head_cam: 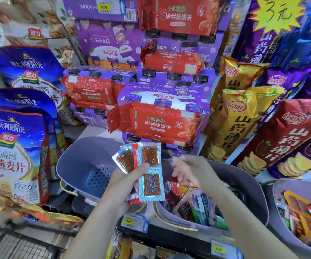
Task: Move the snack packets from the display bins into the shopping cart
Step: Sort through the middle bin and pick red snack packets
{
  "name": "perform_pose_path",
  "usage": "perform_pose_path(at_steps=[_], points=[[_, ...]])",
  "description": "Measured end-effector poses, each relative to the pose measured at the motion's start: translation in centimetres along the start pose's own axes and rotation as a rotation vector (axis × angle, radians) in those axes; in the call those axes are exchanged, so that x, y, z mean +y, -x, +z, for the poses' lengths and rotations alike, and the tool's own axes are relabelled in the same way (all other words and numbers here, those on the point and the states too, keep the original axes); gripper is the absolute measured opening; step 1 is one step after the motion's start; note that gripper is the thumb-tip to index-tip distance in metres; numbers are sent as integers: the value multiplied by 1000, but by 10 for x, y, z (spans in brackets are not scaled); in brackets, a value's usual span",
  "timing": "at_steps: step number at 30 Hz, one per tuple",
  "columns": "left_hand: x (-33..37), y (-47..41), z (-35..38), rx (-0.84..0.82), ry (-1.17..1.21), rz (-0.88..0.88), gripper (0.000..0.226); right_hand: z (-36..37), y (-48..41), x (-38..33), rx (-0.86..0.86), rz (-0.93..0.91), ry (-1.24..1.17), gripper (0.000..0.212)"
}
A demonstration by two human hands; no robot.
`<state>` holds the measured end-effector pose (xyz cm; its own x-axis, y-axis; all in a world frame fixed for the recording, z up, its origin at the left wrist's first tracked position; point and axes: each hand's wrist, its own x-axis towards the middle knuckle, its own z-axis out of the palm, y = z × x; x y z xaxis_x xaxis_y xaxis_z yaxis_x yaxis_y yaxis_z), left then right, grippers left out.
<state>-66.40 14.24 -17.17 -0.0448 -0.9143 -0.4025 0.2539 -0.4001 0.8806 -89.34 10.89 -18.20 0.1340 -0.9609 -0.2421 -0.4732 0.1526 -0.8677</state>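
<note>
Left hand (124, 186): we find it gripping a fan of packets (150, 176), thumb pressed across their faces and fingers behind.
Right hand (190, 171): blurred; fingers spread and pointing down over the middle bin (252, 193). We see nothing held in it.
Reason for hold: we judge the left hand serves as the collecting hand, so that the right is free to pick. Fanning the packets under the thumb keeps several flat pieces from slipping.
Packets: raised above the middle bin's left rim, clear of its contents, just left of the right hand and not touching it.
Stock (197, 204): more snack packets lie heaped inside the middle bin, directly below the right hand. We cannot tell whether the fingertips touch them.
Cart (10, 245): wire mesh well to the lower left of the middle bin; we take it to be the cart. None of the held packets is over it yet.
Empty bin (87, 165): immediately left of the middle bin, behind the left hand, with nothing visible inside.
Right bin (281, 186): immediately right of the middle bin, holding further packets.
</note>
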Motion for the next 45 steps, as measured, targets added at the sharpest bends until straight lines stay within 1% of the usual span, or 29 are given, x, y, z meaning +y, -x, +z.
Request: perform_pose_path(at_steps=[1,3,5,7,9,10,12,13,14,16,17,18,19,21,24,25,27,28,30,31,32,34,35,38,40,42,45], points=[[0,-1,-2,11,3,0,24,-4,-8,11,1,79,73,35],[0,-1,-5,25,13,6,32,-4,-23,35,-69,238,268,33],[-1,-1,-8,31,26,6,37,3,-31,54,-145,317,418,31],[-1,-1,-12,26,50,2,36,12,-35,61,-164,328,483,24],[-1,-2,-15,28,57,-9,36,20,-40,60,-134,336,492,33],[-1,-2,-16,35,60,-19,36,23,-42,59,-114,341,524,35],[-2,-4,-18,40,70,-37,39,29,-43,54,-84,349,604,29],[-2,-5,-19,40,71,-42,40,32,-44,53,-69,353,605,26],[-2,-5,-20,39,73,-42,41,36,-46,53,-66,367,596,27],[-3,-5,-22,34,78,-40,37,43,-46,53,-89,399,614,36],[-3,-5,-22,32,82,-43,34,45,-46,53,-86,407,618,32],[-3,-5,-23,29,86,-46,32,47,-45,53,-78,401,607,23],[-3,-6,-23,27,86,-49,32,49,-44,54,-63,404,582,20],[-3,-6,-23,32,88,-56,38,49,-43,54,-35,403,564,27],[-2,-7,-24,33,95,-54,48,49,-41,53,-100,355,627,19],[-1,-7,-24,29,98,-50,48,49,-41,55,-118,335,650,21],[0,-7,-24,27,105,-46,47,48,-41,59,-141,292,655,39],[0,-8,-25,26,104,-48,46,48,-39,59,-136,277,646,43],[0,-10,-26,18,104,-59,43,46,-36,56,-117,224,659,40],[-1,-11,-26,13,102,-66,39,44,-36,54,-111,190,673,33],[0,-13,-27,6,95,-74,34,42,-35,52,-101,166,664,26],[0,-14,-28,-1,82,-83,27,35,-31,48,-65,138,544,21],[0,-15,-28,-2,76,-87,29,30,-29,49,-32,132,457,20],[0,-16,-27,22,68,-99,47,16,-16,50,67,99,241,9],[-1,-15,-25,30,55,-98,46,8,-5,51,124,69,84,11],[-1,-12,-22,33,35,-92,38,1,5,52,183,23,27,13],[-2,-6,-13,57,12,-77,35,-6,16,55,230,-31,-26,6]])
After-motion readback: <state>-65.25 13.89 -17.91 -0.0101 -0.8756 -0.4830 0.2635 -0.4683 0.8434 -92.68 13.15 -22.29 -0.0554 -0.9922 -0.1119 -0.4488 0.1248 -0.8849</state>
